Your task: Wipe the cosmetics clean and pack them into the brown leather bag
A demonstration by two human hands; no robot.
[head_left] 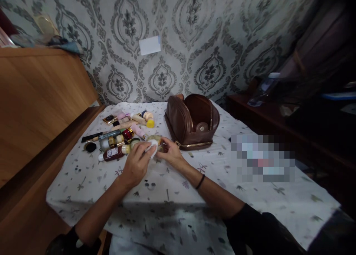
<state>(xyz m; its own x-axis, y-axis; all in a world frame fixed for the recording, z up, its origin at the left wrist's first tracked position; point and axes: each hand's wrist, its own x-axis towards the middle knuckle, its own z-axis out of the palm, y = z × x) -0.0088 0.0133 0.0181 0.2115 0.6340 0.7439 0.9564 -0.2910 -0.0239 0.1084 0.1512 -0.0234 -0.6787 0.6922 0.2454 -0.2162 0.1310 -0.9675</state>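
My left hand is closed on a white tissue or pad, pressed against a small round container with a pale greenish-gold look. From the right, my right hand grips that container with thumb and fingers. Its lower part is hidden by the fingers. Just left of my hands lies a dark red bottle with a white label. Behind it are a grey-blue tube, a pink tube and a yellow-capped bottle. A brown leather bag stands unzipped beyond my right hand.
A patterned white cloth covers the table. Brushes and a black round lid lie at the left, near a wooden panel. A blurred-out item lies at the right. A clear bottle stands on a dark red surface.
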